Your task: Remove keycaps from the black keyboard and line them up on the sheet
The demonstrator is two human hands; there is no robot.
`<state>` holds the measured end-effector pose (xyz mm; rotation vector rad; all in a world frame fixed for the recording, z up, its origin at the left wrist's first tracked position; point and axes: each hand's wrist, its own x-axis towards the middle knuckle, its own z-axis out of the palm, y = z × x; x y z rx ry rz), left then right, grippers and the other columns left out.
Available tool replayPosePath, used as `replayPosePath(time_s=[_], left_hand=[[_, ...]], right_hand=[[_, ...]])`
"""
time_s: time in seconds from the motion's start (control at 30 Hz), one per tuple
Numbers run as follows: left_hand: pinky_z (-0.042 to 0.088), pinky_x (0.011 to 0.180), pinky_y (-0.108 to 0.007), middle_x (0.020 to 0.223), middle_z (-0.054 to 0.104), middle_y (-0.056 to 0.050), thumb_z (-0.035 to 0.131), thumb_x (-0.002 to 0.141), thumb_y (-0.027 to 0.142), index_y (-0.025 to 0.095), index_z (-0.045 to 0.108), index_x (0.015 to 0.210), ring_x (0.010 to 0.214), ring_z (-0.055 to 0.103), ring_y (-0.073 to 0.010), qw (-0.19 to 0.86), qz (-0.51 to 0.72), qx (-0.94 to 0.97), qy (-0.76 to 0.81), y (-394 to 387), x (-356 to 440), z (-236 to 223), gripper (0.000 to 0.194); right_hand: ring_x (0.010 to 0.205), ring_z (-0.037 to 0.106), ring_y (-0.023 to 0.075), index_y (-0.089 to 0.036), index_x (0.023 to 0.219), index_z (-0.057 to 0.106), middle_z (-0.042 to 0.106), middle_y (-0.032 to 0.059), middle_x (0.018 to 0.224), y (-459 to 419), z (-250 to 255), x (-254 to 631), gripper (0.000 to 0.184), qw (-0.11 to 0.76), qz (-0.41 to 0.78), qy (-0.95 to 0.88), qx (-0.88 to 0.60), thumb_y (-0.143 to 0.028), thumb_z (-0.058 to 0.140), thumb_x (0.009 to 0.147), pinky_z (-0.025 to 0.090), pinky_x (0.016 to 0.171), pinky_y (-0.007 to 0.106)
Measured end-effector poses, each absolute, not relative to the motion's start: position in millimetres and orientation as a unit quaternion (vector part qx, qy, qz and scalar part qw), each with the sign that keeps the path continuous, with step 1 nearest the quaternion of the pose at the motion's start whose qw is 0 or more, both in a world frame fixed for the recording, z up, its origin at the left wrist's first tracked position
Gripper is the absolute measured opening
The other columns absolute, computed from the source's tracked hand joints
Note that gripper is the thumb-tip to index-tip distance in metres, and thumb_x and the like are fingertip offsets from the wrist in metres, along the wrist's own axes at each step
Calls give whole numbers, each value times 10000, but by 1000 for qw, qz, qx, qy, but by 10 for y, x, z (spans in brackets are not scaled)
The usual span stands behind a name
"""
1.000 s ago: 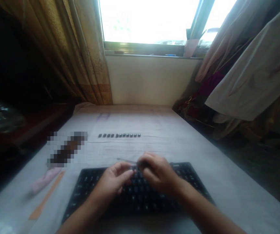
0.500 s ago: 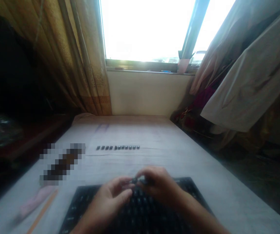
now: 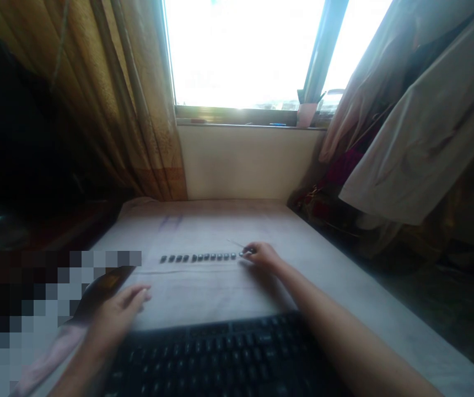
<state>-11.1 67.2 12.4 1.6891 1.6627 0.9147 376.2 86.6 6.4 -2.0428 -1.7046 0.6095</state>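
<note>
A black keyboard (image 3: 204,358) lies in front of me at the bottom of the view. Beyond it, several small dark keycaps (image 3: 206,257) form a row on the pale cloth. At the row's right end, my right hand (image 3: 262,255) is closed, fingertips pinching a keycap (image 3: 241,254) at the cloth. A thin pale rod (image 3: 235,243) sticks out leftward from the same fingers; its kind is unclear. My left hand (image 3: 123,306) is loosely open with nothing visible in it, left of the keyboard's far corner and close to a dark, partly blurred-out object (image 3: 104,289).
A pale cloth (image 3: 229,220) covers the table. Along the left side lies a pink cloth piece (image 3: 50,353). A yellow curtain (image 3: 146,110) hangs at left, clothes (image 3: 402,143) at right. A pink pot (image 3: 306,114) stands on the windowsill.
My hands were together over the keyboard, holding a small dark piece. The right has reached forward to the row's right end with a keycap; the left has drawn away leftward.
</note>
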Motion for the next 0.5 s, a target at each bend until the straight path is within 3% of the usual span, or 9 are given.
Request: replayPosePath(time_s=[0.1, 0.5], left_hand=[[550, 603, -346, 789, 778, -81, 586, 642, 643, 194, 737, 899, 650, 696, -261, 312, 337, 622, 635, 714, -150, 41, 538], [551, 671, -353, 852, 781, -87, 595, 660, 609, 210, 744, 920, 708, 698, -268, 312, 319, 617, 649, 786, -224, -99, 499]], right_hand=[[1004, 622, 209, -187, 1154, 611, 612, 73, 1196, 912, 43, 3738, 255, 170, 215, -618, -737, -332, 571, 947, 536, 852, 397], [1028, 614, 217, -192, 1185, 596, 598, 80, 1225, 917, 123, 3672, 277, 107, 193, -631, -743, -331, 571, 947, 532, 866, 410]])
